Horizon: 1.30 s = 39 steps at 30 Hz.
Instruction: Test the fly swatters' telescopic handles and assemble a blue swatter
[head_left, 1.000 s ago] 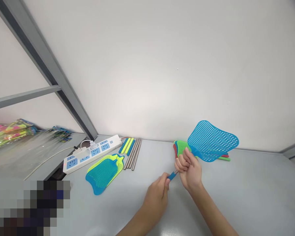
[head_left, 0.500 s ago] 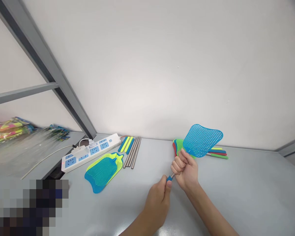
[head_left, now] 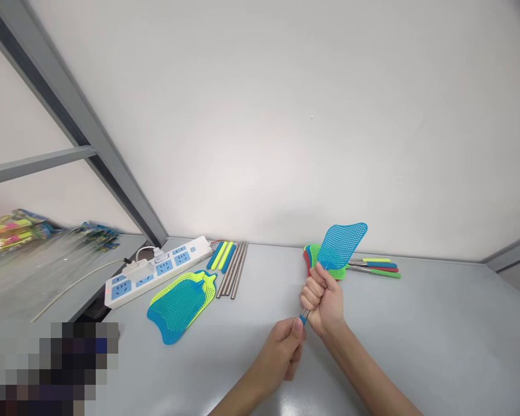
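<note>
The blue swatter is held up over the bench, its long axis running from seven o'clock to one o'clock through both hands. Its mesh head lies at one o'clock from the fingers of the right hand, which are curled tight around the metal shaft just below it and are the nearer to the mesh. The left hand, between seven and eight o'clock from the right, has its fingers closed on the blue grip. Only the top of that grip shows; its lower end is hidden in the left hand, and the right fist covers most of the shaft. At two o'clock, stacked swatters are partly masked by the raised mesh, so their number is hard to tell. Both forearms are cut off below.
</note>
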### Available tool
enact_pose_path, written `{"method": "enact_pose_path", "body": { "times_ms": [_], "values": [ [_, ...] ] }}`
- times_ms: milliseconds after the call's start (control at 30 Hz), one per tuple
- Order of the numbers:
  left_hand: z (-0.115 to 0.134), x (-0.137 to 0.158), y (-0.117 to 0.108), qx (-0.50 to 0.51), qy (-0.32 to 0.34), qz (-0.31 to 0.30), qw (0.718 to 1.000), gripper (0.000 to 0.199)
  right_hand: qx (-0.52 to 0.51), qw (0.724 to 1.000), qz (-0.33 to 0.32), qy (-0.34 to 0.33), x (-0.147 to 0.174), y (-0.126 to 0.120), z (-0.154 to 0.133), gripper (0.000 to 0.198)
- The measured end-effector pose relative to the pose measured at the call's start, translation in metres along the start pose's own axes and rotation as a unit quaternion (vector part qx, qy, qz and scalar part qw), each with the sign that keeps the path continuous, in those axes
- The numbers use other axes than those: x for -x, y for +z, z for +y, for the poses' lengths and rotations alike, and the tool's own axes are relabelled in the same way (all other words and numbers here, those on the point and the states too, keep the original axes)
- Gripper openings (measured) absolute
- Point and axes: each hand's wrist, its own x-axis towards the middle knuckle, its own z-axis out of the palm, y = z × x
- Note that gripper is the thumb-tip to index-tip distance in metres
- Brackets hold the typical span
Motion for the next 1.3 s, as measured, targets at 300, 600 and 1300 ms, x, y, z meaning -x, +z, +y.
{"method": "enact_pose_path", "body": {
  "times_ms": [300,600,1300],
  "values": [
    [-0.008,-0.003,0.001,-0.119,0.095,0.060,0.986,0.039,0.071,0.996,0.014,-0.045,0.004,0.003,0.001,0.040],
    [-0.003,-0.003,0.000,-0.156,0.162,0.098,0.970,0.036,0.114,0.992,-0.010,-0.052,0.010,0.011,0.005,0.036],
    [-0.015,-0.026,-0.021,-0.212,0.227,0.101,0.945,0.035,0.194,0.975,-0.054,-0.095,0.004,0.011,-0.009,0.032]
  ]
}}
